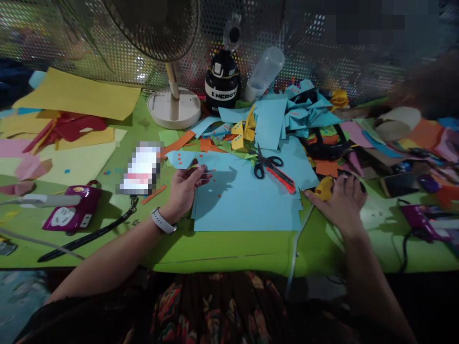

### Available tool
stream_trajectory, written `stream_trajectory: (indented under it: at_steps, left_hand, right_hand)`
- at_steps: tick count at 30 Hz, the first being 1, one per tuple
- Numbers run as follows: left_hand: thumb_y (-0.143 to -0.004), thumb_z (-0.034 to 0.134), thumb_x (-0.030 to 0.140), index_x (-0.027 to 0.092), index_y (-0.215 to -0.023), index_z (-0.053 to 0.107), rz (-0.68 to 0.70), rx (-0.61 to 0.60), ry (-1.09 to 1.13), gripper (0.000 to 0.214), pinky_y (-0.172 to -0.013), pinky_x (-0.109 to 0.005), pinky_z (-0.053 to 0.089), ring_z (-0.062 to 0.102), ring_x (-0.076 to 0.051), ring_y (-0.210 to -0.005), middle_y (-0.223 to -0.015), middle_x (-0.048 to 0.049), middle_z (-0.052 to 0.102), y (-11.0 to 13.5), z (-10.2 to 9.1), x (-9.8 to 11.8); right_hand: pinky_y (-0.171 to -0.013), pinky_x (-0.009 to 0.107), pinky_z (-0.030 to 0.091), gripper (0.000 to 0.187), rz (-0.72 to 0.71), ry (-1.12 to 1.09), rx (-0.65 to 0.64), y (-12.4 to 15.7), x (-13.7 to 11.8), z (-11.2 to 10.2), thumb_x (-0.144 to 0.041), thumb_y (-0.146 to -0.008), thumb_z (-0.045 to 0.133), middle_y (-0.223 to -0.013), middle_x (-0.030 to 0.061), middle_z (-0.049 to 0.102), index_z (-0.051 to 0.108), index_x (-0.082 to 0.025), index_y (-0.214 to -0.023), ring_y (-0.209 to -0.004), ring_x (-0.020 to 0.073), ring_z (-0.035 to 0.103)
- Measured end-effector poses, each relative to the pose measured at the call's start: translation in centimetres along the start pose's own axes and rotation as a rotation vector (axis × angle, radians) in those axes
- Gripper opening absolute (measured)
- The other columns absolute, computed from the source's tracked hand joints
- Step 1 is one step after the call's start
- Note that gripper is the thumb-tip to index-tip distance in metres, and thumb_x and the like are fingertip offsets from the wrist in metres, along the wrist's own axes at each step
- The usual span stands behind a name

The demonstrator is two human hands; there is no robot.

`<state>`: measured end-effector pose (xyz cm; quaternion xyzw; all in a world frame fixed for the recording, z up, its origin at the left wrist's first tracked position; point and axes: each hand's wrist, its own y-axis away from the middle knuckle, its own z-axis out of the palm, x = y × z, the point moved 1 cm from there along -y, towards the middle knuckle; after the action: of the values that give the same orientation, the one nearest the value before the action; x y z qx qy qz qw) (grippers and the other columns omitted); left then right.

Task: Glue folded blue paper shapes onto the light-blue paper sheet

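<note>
A small folded blue paper piece with orange square dots (181, 159) is pinched between the thumb and fingers of my left hand (184, 188). That hand is raised over the left edge of a stack of blue paper sheets (247, 212). To the right of the stack, my right hand (342, 200) curls over a yellow tool (323, 188); a pale cord runs near it, and my fingers hide most of its shape. Black-handled scissors (263, 162) and a red cutter knife (283, 177) lie together on the blue sheets. Tiny orange bits are scattered near my left hand.
A fan (174, 109), a black bottle (221, 86) and a tilted clear bottle (265, 71) stand along the perforated metal screen. Blue paper scraps (308, 112) pile up at the back right. A phone (141, 167) and a purple power socket (73, 208) lie left.
</note>
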<state>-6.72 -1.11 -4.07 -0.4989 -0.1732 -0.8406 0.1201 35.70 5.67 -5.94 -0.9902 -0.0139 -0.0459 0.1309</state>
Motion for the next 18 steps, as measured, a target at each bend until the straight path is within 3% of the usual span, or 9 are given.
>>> stream_trajectory:
  at_steps: [6,13,18]
  left_hand:
    - [-0.07,0.082,0.026,0.02,-0.089,0.066,0.002,-0.005,0.011,0.025,-0.061,-0.025,0.054,0.07,-0.014,-0.065,-0.082,-0.0015,0.073,-0.1,-0.1,0.1]
    - [-0.068,0.084,0.03,0.018,-0.09,0.067,-0.001,-0.013,0.007,0.03,-0.061,-0.025,0.055,0.069,-0.013,-0.064,-0.081,-0.0024,0.074,0.0,-0.1,-0.2]
    - [-0.066,0.085,0.031,0.018,-0.087,0.067,0.002,-0.022,0.027,0.031,-0.061,-0.025,0.055,0.068,-0.012,-0.061,-0.08,-0.0017,0.073,0.5,0.2,-0.1]
  right_hand:
    - [-0.112,0.064,0.02,0.08,-0.086,0.063,0.052,0.3,-1.0,-0.5,-0.065,-0.088,0.041,-0.15,0.0267,0.039,0.05,-0.005,-0.139,-0.143,0.0417,0.021]
    - [-0.112,0.068,0.017,0.071,-0.159,-0.02,0.189,-0.4,-0.6,0.2,-0.06,-0.088,0.04,-0.141,0.025,0.051,0.061,-0.004,-0.126,-0.144,0.0448,0.019]
    - [-0.11,0.072,0.016,0.065,-0.179,-0.092,0.212,-0.4,-0.6,0.7,-0.059,-0.089,0.037,-0.134,0.0234,0.058,0.064,-0.009,-0.121,-0.145,0.0441,0.019]
